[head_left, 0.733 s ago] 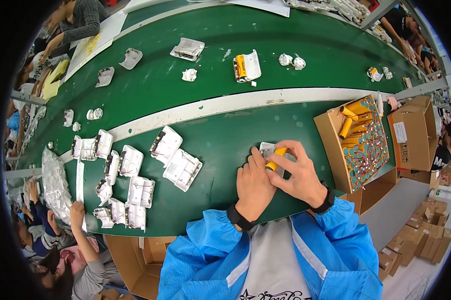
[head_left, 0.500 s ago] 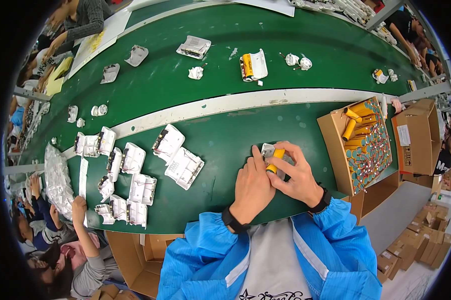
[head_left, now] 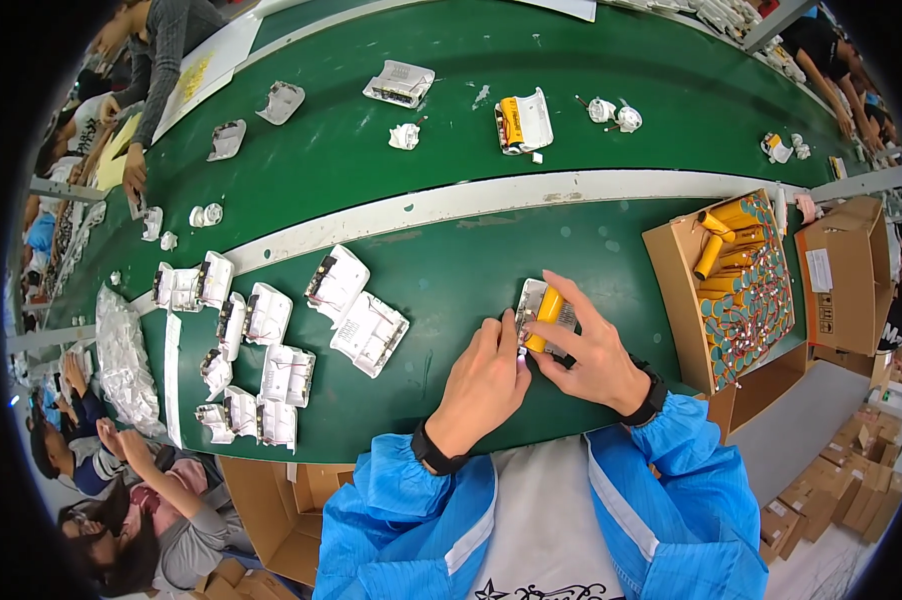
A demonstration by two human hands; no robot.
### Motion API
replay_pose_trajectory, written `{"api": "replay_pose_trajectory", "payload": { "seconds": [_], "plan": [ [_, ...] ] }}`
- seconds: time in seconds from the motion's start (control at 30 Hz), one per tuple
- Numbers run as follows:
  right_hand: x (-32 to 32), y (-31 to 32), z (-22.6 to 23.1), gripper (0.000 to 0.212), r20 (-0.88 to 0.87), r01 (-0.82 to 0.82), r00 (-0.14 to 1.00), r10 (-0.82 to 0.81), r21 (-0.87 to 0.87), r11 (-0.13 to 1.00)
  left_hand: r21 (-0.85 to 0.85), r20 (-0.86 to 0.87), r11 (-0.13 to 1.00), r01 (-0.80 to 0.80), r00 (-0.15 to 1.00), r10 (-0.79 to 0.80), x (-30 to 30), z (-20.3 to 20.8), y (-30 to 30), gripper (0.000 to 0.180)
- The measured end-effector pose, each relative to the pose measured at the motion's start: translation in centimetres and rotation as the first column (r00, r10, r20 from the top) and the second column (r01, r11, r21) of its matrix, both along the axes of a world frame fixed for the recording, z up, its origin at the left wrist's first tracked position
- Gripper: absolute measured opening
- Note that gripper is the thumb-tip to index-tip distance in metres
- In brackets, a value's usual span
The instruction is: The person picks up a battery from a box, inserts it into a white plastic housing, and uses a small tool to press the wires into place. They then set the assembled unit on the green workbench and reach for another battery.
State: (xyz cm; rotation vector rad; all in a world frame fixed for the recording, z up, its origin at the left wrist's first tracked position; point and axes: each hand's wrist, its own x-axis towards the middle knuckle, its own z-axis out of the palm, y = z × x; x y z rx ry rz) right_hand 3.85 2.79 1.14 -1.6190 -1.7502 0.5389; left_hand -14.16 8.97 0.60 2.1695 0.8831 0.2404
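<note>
A yellow cylindrical battery (head_left: 548,309) lies in a white plastic housing (head_left: 531,292) on the bench in front of me. My right hand (head_left: 599,358) is curled over it, index finger at its far end and thumb at its near end. My left hand (head_left: 483,383) rests at the housing's near left edge, its fingertips pinched together by the battery's near end. A small white piece shows beside those fingertips; what exactly they grip is too small to make out. Several white housings with circuit boards and wires (head_left: 369,333) lie to the left.
An open cardboard box (head_left: 678,292) of yellow batteries with wires stands at right, another carton (head_left: 839,270) beyond it. Past a white rail (head_left: 451,198), a green conveyor (head_left: 321,150) carries housings and small white parts. A clear plastic bag (head_left: 124,365) lies far left. Co-workers sit nearby.
The battery has turned from slanted to nearly lengthwise in the housing. My left hand has moved back toward me, uncovering the housing. On the conveyor, parts have shifted slightly right; a co-worker's hand reaches in.
</note>
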Motion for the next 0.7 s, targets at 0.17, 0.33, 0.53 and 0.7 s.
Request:
{"api": "replay_pose_trajectory", "payload": {
  "seconds": [0.17,0.33,0.53,0.7],
  "plan": [
    [0.4,0.6,0.3,0.067,-0.003,-0.074,0.997,0.074,-0.059,0.996,-0.115,0.04,0.993,0.027,0.999,-0.022,-0.3,0.2,1.2,0.059],
    [0.8,1.2,0.4,0.083,-0.031,-0.13,0.991,0.128,-0.088,0.988,-0.322,0.211,0.941,-0.102,0.962,0.176,1.4,-0.1,1.7,0.052],
    [0.6,1.2,0.2,0.089,-0.111,-0.092,0.991,0.077,-0.137,0.986,-0.228,0.138,0.939,-0.258,0.946,0.293,2.7,-0.2,1.0,0.044],
    [0.5,1.1,0.8,0.092,-0.077,-0.055,0.996,0.045,-0.138,0.989,-0.168,0.098,0.949,-0.267,0.953,0.286,2.9,-0.5,0.9,0.045]
  ]
}}
